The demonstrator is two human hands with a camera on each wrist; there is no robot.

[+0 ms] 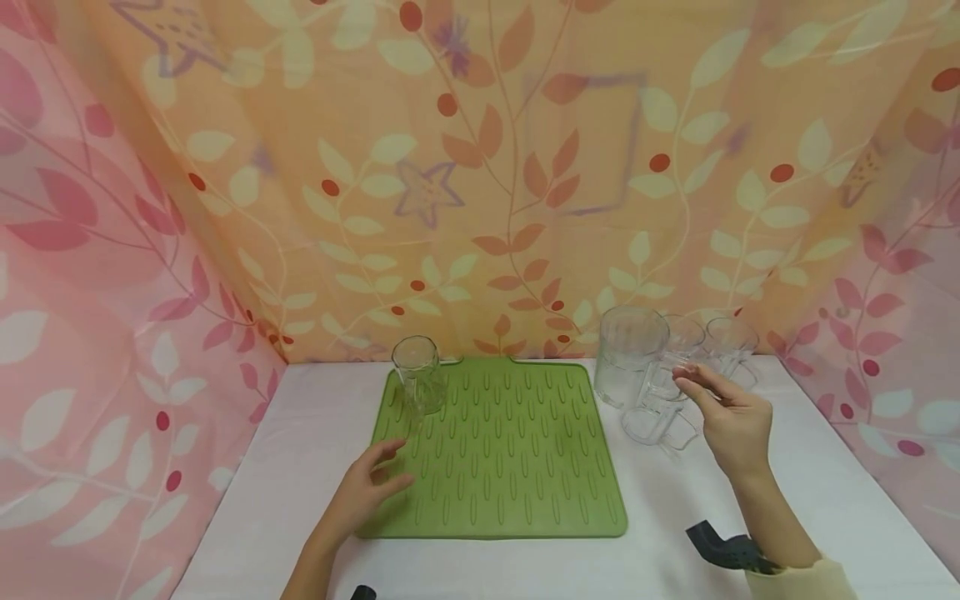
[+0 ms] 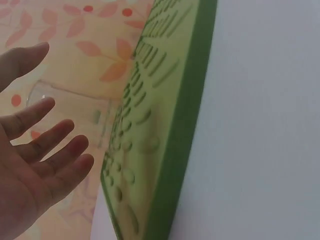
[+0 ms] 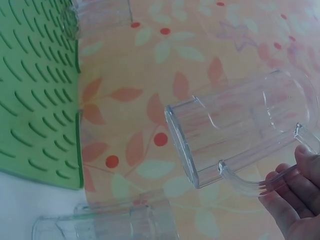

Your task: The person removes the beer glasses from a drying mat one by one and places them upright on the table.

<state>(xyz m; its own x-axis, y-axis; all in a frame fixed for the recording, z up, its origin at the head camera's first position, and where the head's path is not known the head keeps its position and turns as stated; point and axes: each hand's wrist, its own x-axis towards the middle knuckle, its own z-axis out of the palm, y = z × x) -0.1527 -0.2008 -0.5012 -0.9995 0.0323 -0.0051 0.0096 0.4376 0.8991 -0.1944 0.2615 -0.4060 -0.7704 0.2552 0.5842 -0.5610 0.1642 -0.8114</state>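
My right hand [image 1: 735,417] pinches the handle of a clear glass mug [image 1: 630,354], which hangs upright to the right of the green drying mat [image 1: 517,467]. In the right wrist view this mug [image 3: 235,125] has its handle between thumb and curled fingers [image 3: 287,200]. Over the mat's left edge my left hand [image 1: 367,483] hovers with relaxed, spread fingers and holds nothing. Another clear glass mug [image 1: 420,379] stands on the mat's back left corner; in the left wrist view this mug [image 2: 70,110] shows faintly behind the fingers.
Several more glass mugs stand right of the mat, among them one near the right hand [image 1: 648,421] and one at the far right [image 1: 731,342]. Their clear outlines overlap. A patterned cloth [image 1: 510,167] rises behind the white table [image 1: 690,492] and along both sides.
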